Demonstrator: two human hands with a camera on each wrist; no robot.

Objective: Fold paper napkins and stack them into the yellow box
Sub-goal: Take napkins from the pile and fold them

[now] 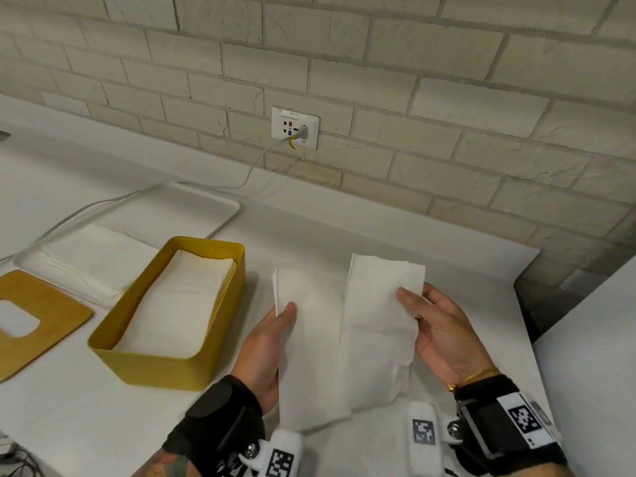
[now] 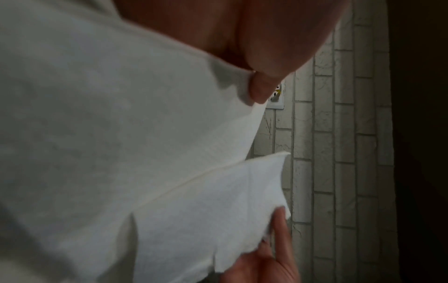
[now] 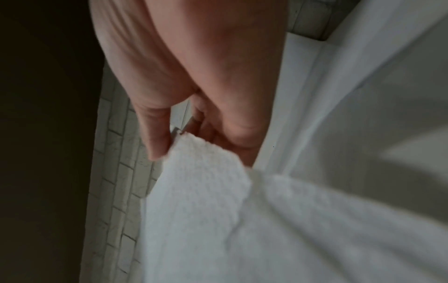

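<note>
A white paper napkin (image 1: 344, 342) is held above the counter, creased lengthwise into two upright flaps. My left hand (image 1: 272, 339) pinches the left flap with the thumb on top. My right hand (image 1: 433, 325) pinches the right flap at its edge. The left wrist view shows the napkin (image 2: 145, 153) under my left thumb (image 2: 261, 90). In the right wrist view my right fingers (image 3: 157, 137) pinch the napkin (image 3: 218, 201). The yellow box (image 1: 165, 366) stands to the left, holding a stack of folded napkins (image 1: 179, 304).
A white tray (image 1: 206, 208) behind the box carries a pile of unfolded napkins (image 1: 93, 259). A wooden lid (image 1: 44, 325) with a slot lies at far left. A cable (image 1: 254, 166) runs from the wall socket (image 1: 295, 127). The counter's edge drops off at right.
</note>
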